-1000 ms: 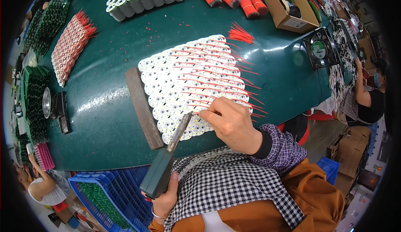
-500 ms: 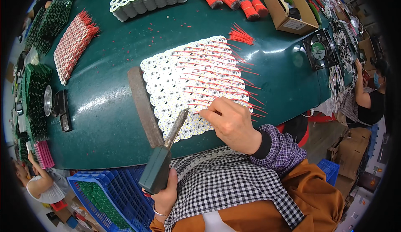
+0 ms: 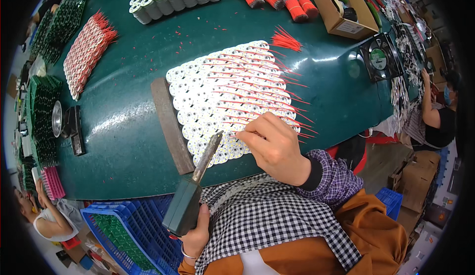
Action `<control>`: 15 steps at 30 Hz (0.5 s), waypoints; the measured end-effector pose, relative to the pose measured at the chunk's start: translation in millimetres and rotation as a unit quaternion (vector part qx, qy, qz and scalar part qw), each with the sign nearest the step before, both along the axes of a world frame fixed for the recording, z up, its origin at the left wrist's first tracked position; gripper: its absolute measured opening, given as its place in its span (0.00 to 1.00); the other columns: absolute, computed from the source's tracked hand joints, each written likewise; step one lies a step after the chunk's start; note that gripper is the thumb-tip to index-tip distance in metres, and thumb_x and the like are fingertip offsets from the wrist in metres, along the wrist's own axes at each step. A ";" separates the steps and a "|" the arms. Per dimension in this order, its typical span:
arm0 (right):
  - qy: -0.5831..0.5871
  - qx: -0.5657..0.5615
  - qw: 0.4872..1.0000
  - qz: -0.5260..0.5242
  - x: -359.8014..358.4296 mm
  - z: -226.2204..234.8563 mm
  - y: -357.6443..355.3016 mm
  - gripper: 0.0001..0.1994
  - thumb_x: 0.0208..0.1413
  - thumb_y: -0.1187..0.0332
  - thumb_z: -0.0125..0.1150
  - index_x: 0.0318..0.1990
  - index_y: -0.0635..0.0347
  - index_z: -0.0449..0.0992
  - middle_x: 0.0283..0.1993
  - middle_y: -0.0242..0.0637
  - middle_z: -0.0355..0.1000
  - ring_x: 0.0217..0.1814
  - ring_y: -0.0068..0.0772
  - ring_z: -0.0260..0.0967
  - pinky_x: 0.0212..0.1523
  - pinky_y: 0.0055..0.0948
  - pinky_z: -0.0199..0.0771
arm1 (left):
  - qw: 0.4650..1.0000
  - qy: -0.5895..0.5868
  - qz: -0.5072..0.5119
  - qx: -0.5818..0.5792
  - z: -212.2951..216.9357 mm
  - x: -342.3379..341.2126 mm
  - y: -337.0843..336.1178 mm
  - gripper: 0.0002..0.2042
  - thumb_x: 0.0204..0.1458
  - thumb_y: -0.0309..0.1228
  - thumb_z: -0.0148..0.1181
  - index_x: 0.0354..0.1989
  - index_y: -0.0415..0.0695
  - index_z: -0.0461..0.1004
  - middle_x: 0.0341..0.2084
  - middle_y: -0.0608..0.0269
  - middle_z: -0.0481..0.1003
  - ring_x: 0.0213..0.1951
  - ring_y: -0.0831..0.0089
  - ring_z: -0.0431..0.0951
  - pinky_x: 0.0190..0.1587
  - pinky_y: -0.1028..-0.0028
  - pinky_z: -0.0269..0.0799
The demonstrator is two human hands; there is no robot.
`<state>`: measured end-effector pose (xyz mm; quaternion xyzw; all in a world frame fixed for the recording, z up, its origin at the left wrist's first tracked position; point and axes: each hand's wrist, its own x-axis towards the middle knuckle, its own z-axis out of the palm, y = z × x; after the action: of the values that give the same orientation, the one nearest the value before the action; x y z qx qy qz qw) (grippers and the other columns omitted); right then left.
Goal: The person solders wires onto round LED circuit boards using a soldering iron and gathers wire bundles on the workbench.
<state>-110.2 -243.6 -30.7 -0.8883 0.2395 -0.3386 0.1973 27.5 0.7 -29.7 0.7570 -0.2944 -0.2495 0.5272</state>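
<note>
My left hand (image 3: 197, 234) is closed around a dark green soldering gun (image 3: 182, 206). Its metal tip points up over the lower part of a slanted sheet of round white LED boards (image 3: 195, 89). Just right of that tip, my right hand (image 3: 278, 151) pinches a thin red wire (image 3: 234, 136) low over the boards; most of that wire is hidden by the fingers. Rows of other red wires (image 3: 247, 84) lie across the right part of the sheet, their ends sticking out past its edge. Along the sheet's left side rests a brown metal bar (image 3: 169, 126).
Loose red wires (image 3: 286, 39) lie beyond the sheet, with bundled red wires (image 3: 296, 10) and a cardboard box (image 3: 346, 20) farther back. A small fan (image 3: 378, 58) stands right, stacked boards (image 3: 173, 0) at the back. A wired sheet (image 3: 89, 52) lies left; blue crates (image 3: 131, 235) stand below.
The soldering gun has shifted very slightly down and left, its tip staying beside my right fingers. My right hand has hardly moved and keeps its pinch.
</note>
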 end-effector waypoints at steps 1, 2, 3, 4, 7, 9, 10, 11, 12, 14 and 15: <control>0.005 0.004 1.000 0.003 -1.0 0.5 1.3 0.10 0.40 0.81 0.68 0.34 0.64 0.81 0.30 0.35 0.71 0.32 0.35 0.71 0.30 0.33 0.70 | 1.000 -0.010 -0.025 0.000 0.9 0.4 0.6 0.15 0.55 0.16 0.63 0.51 0.31 0.74 0.40 0.56 0.79 0.23 0.77 0.74 0.23 0.75 0.70; 0.001 -0.002 1.000 0.003 -0.7 0.3 1.4 0.10 0.40 0.81 0.68 0.34 0.64 0.81 0.30 0.35 0.71 0.32 0.35 0.71 0.30 0.33 0.70 | 1.000 -0.017 -0.023 0.001 1.6 0.5 0.6 0.15 0.55 0.16 0.63 0.51 0.31 0.74 0.40 0.56 0.79 0.23 0.77 0.74 0.23 0.75 0.70; 0.001 0.002 1.000 0.009 0.3 -0.6 1.7 0.10 0.41 0.81 0.68 0.34 0.64 0.81 0.30 0.35 0.71 0.32 0.35 0.70 0.30 0.33 0.70 | 0.999 -0.020 -0.030 0.006 2.1 0.7 1.1 0.15 0.55 0.16 0.63 0.52 0.31 0.74 0.41 0.56 0.78 0.23 0.77 0.74 0.23 0.75 0.70; -0.001 0.005 1.000 0.014 1.2 -1.4 1.3 0.10 0.41 0.81 0.68 0.34 0.64 0.81 0.30 0.35 0.71 0.32 0.35 0.70 0.29 0.32 0.70 | 0.999 -0.024 -0.037 0.010 2.2 1.0 1.3 0.16 0.55 0.16 0.63 0.52 0.30 0.74 0.41 0.56 0.78 0.23 0.77 0.74 0.23 0.75 0.69; 0.009 0.014 1.000 0.017 0.8 -3.5 3.0 0.10 0.41 0.81 0.68 0.35 0.64 0.81 0.30 0.35 0.71 0.32 0.35 0.70 0.29 0.32 0.70 | 0.999 -0.019 -0.038 0.018 2.1 -0.2 4.2 0.16 0.55 0.16 0.62 0.52 0.31 0.73 0.40 0.56 0.78 0.23 0.78 0.74 0.24 0.76 0.69; 0.014 0.007 1.000 0.016 1.2 -4.9 4.3 0.08 0.43 0.79 0.65 0.33 0.63 0.80 0.30 0.34 0.69 0.33 0.34 0.70 0.31 0.32 0.70 | 0.998 -0.036 -0.049 0.021 1.8 0.2 6.5 0.15 0.55 0.16 0.62 0.52 0.31 0.74 0.39 0.56 0.78 0.24 0.78 0.74 0.24 0.76 0.69; 0.019 0.001 1.000 0.012 1.3 -5.3 5.0 0.06 0.44 0.77 0.62 0.32 0.62 0.78 0.30 0.33 0.68 0.35 0.33 0.69 0.32 0.31 0.69 | 0.997 -0.037 -0.062 0.025 1.7 0.3 7.5 0.15 0.56 0.16 0.62 0.51 0.31 0.74 0.37 0.56 0.78 0.24 0.79 0.74 0.24 0.76 0.69; 0.019 0.001 1.000 0.013 1.3 -5.6 5.1 0.06 0.44 0.77 0.62 0.32 0.62 0.78 0.30 0.33 0.68 0.35 0.33 0.69 0.32 0.31 0.69 | 0.997 -0.037 -0.062 0.024 1.5 0.0 8.0 0.15 0.56 0.16 0.62 0.51 0.31 0.74 0.37 0.56 0.78 0.24 0.79 0.74 0.24 0.76 0.69; 0.022 0.002 1.000 0.014 1.2 -5.7 5.4 0.06 0.44 0.77 0.62 0.32 0.62 0.78 0.31 0.34 0.68 0.35 0.33 0.69 0.32 0.31 0.69 | 0.997 -0.032 -0.059 0.027 1.3 -0.2 8.4 0.14 0.56 0.16 0.62 0.51 0.31 0.74 0.36 0.57 0.78 0.24 0.79 0.74 0.25 0.76 0.70; 0.026 0.002 1.000 0.014 0.8 -5.5 5.8 0.06 0.44 0.77 0.62 0.32 0.62 0.78 0.31 0.34 0.68 0.35 0.33 0.69 0.32 0.31 0.69 | 0.998 -0.026 -0.056 0.030 0.9 -0.9 8.3 0.13 0.56 0.16 0.62 0.50 0.31 0.75 0.35 0.58 0.78 0.25 0.79 0.74 0.25 0.76 0.70; 0.028 0.001 0.999 0.015 0.7 -5.5 6.0 0.06 0.44 0.77 0.62 0.32 0.62 0.78 0.31 0.34 0.67 0.36 0.33 0.69 0.32 0.31 0.70 | 0.998 -0.026 -0.057 0.030 0.7 -1.3 8.0 0.13 0.56 0.17 0.63 0.49 0.31 0.75 0.34 0.58 0.78 0.25 0.79 0.74 0.26 0.77 0.70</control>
<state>-109.5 -237.6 -36.2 -0.9007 0.2323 -0.3101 0.1964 26.2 8.7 -29.0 0.7611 -0.3426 -0.2681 0.4812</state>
